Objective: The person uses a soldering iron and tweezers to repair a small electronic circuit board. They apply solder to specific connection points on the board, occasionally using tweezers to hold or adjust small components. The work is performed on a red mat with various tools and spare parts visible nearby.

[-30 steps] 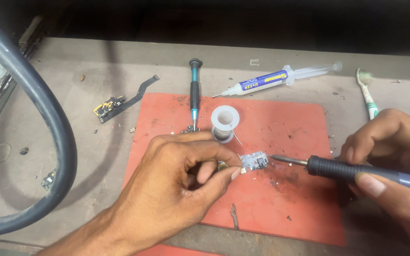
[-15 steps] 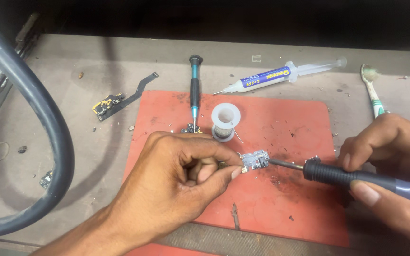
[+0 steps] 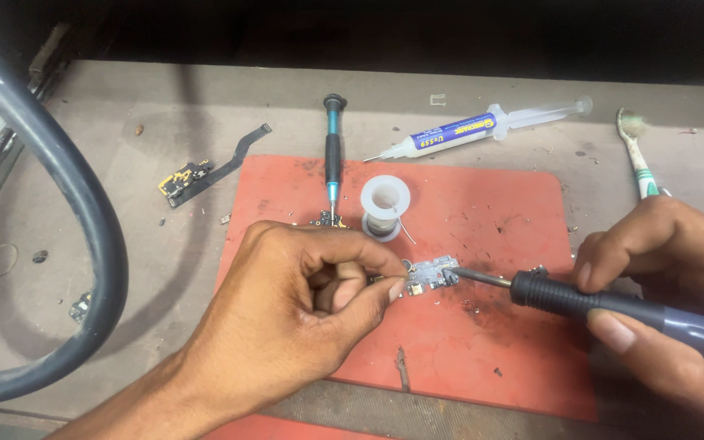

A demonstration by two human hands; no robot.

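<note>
My left hand (image 3: 303,314) pinches a small circuit board (image 3: 427,275) between thumb and forefinger and holds it down on the red mat (image 3: 482,212). My right hand (image 3: 662,277) grips a soldering iron (image 3: 613,308) with a black collar and blue-grey handle. Its thin metal tip touches the right end of the board. A small spool of solder wire (image 3: 385,208) stands just behind the board.
A teal-and-black screwdriver (image 3: 333,147) lies at the mat's back left edge. Behind the mat lies a flux syringe (image 3: 478,130). An old toothbrush (image 3: 635,151) is at the right, a flex-cable part (image 3: 205,173) at the left, and a thick grey hose (image 3: 83,212) curves at far left.
The soldering iron moved left until its tip reached the board. My left hand kept holding the board in place.
</note>
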